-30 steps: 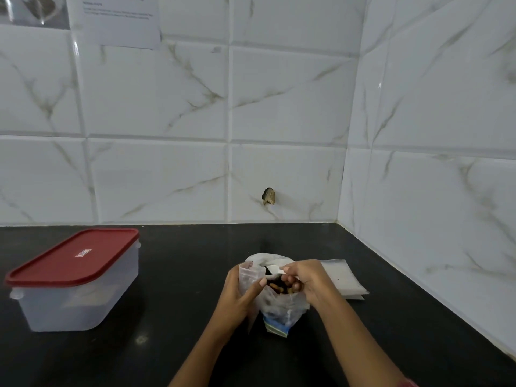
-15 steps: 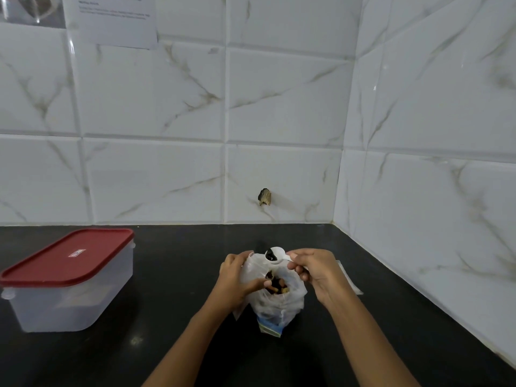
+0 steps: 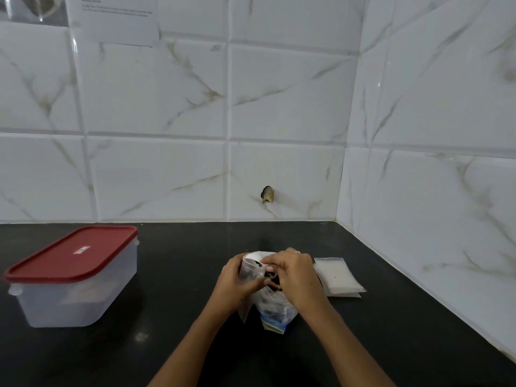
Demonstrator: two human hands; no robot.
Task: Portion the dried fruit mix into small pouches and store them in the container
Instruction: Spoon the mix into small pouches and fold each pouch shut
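Centrally, left hand (image 3: 234,284) holds pouch (image 3: 246,272), container (image 3: 111,277) well leftward

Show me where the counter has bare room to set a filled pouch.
Bare counter lies between the container and the left hand, and behind both hands to the back wall. Crowded: the right hand, fruit bag and pouch stack cluster.

Printed sheet (image 3: 117,20) on the wall tile, top left: several lines of small dark type, too blurred to read. Red lid (image 3: 55,258) of the container (image 3: 69,300) has a small white label (image 3: 82,250) with red marks, lettering not legible. Bag of fruit mix (image 3: 272,303), bottom edge — blue and green print, no words made out. Nothing here can actually be read.
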